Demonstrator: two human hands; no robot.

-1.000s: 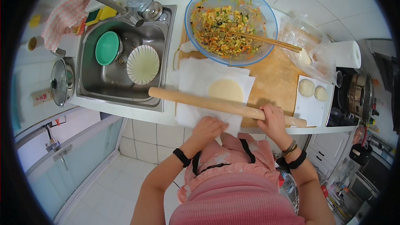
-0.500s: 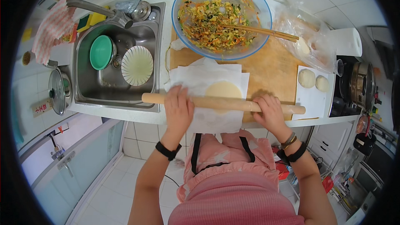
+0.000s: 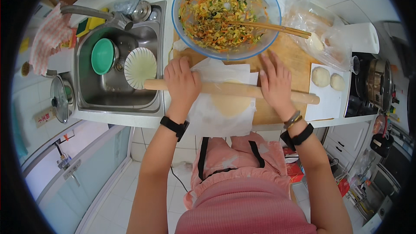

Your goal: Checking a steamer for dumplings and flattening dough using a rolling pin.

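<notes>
A long wooden rolling pin (image 3: 229, 89) lies crosswise over a thin, flat round of dough (image 3: 232, 105). Beneath the dough are white paper sheets (image 3: 203, 117), on a wooden board (image 3: 299, 56). My left hand (image 3: 181, 79) rests palm down on the pin near its left end, fingers stretched forward past it. On the right part of the pin, my right hand (image 3: 276, 82) lies flat, its fingers spread away from me. Both hands touch the pin without wrapping round it. The pin hides part of the dough.
Beyond the board's middle stands a clear blue-rimmed bowl (image 3: 268, 17) of chopped filling, with chopsticks (image 3: 281, 29) across its rim. Two dough balls (image 3: 321, 77) sit on white paper at right, below a plastic bag (image 3: 318, 26). At left, a sink (image 3: 117, 104) holds a green bowl (image 3: 102, 56) and plate (image 3: 141, 67).
The rolling pin has moved away from me over the dough. My hands have gone forward with it, and their fingers have straightened from curling over the pin to lying outstretched.
</notes>
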